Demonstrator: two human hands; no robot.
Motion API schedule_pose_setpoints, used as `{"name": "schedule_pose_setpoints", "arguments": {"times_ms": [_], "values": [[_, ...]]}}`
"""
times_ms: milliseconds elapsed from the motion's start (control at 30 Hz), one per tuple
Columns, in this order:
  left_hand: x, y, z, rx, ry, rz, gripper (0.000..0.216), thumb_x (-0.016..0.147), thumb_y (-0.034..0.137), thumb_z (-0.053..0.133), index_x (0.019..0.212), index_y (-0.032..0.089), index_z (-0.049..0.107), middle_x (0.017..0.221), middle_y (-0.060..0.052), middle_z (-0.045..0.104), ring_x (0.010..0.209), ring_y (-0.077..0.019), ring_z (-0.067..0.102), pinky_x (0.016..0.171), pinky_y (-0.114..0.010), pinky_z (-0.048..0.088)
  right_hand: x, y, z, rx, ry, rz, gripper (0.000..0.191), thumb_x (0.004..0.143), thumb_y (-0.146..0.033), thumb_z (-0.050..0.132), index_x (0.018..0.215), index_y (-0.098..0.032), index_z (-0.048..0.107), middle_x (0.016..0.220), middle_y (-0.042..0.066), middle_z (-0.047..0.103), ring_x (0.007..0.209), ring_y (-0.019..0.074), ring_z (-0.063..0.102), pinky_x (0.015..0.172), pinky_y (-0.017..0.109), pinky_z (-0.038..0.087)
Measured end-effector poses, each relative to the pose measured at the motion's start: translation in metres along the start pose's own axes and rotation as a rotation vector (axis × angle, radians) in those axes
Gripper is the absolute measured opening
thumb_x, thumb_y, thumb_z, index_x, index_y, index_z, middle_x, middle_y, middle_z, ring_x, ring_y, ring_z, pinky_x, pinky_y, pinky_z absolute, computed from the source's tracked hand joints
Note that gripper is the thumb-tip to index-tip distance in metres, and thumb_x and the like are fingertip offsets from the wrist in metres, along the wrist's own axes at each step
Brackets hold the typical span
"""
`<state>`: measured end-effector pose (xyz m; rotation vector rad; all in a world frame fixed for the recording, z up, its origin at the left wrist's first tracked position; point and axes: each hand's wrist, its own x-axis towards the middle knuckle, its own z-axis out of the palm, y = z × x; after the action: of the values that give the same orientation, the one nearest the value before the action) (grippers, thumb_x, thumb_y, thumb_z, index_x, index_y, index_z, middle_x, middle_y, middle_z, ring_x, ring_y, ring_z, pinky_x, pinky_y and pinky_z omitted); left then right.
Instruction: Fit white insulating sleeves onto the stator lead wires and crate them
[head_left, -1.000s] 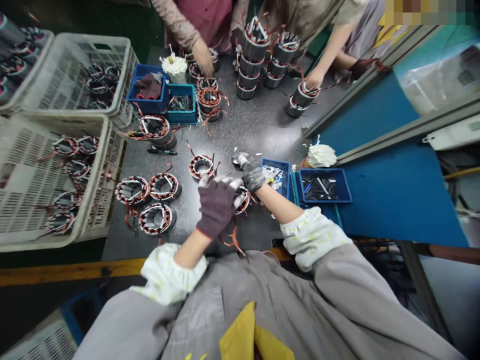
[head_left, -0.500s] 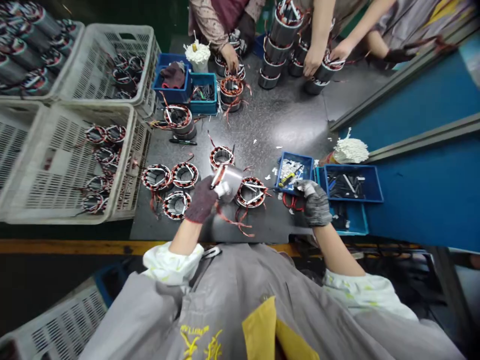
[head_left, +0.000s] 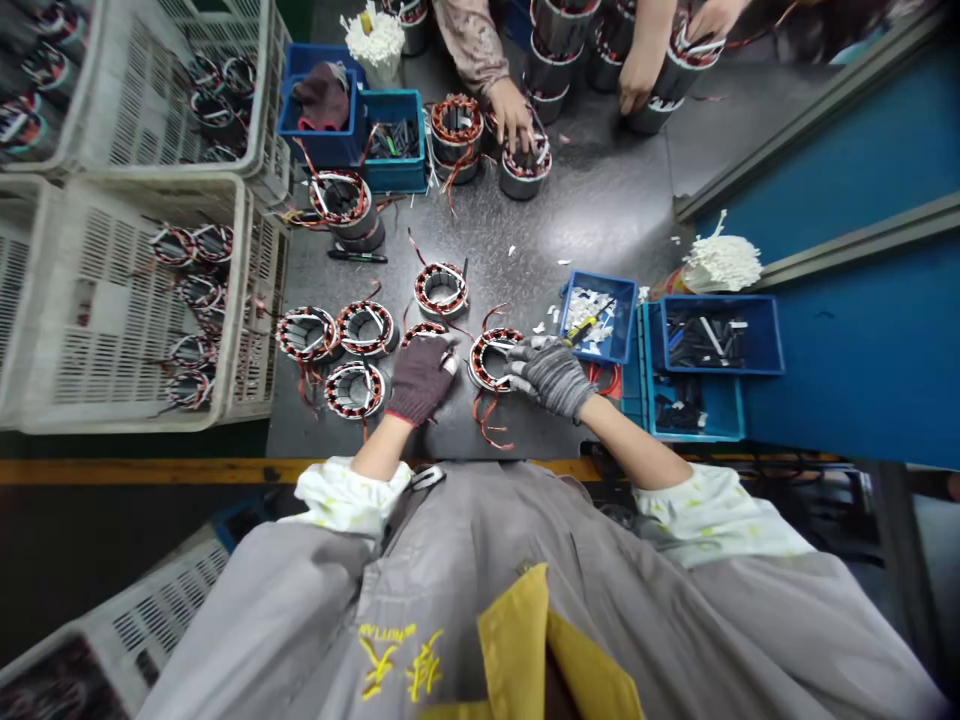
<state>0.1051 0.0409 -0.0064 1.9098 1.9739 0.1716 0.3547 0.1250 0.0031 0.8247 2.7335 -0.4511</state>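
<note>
Both gloved hands are down on stators right now: my left hand (head_left: 421,378), in the dark maroon glove, lies flat over a stator (head_left: 425,332) with its fingers loosely spread, not really clamping anything. Right hand (head_left: 551,375), in the grey glove, has its fingertips laid on the rim of another stator (head_left: 491,357), loose too, no real pinch that I can see.

Surface is a dark grey speckled metal bench (head_left: 585,215) with white scraps scattered on it. At 9 o'clock from my hands sit 2 white plastic crates (head_left: 124,385) holding more stators. At 3 o'clock there's a small blue bin (head_left: 600,318) of bits, then bigger blue trays (head_left: 720,335). At 12 o'clock other people's hands (head_left: 514,112) are busy on their own stators.

The right-hand stator sits at 9 o'clock of that glove, touching the fingertips.
</note>
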Motion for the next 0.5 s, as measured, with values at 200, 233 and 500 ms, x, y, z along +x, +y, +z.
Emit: {"name": "schedule_pose_setpoints", "arguments": {"times_ms": [200,233,500], "values": [[0.004,0.023,-0.012,0.155,-0.211,0.384,0.041,0.098,0.022,0.061,0.136,0.028,0.076,0.126,-0.014,0.079,0.124,-0.0343,0.067,0.100,-0.049,0.047,-0.006,0.021,0.004,-0.041,0.012,0.001,0.036,0.112,-0.033,0.053,0.125,-0.017,0.083,0.143,0.018,0.075,0.129,0.0373,0.059,0.110,0.051,0.040],[0.004,0.024,-0.009,0.177,-0.222,0.381,0.043,0.098,0.021,0.061,0.138,0.027,0.075,0.125,-0.014,0.079,0.124,-0.0349,0.066,0.100,-0.049,0.047,-0.008,0.023,0.002,-0.034,0.016,0.004,0.037,0.113,-0.035,0.053,0.125,-0.017,0.083,0.143,0.018,0.075,0.129,0.0372,0.059,0.110,0.050,0.040],[0.004,0.009,0.022,-0.019,-0.086,0.268,0.041,0.097,0.019,0.055,0.133,0.019,0.075,0.124,-0.015,0.078,0.121,-0.0316,0.067,0.104,-0.046,0.051,0.023,0.000,-0.029,-0.074,-0.111,-0.276,0.035,0.109,-0.041,0.060,0.124,-0.020,0.084,0.125,0.015,0.080,0.106,0.0309,0.067,0.090,0.040,0.043]]}}
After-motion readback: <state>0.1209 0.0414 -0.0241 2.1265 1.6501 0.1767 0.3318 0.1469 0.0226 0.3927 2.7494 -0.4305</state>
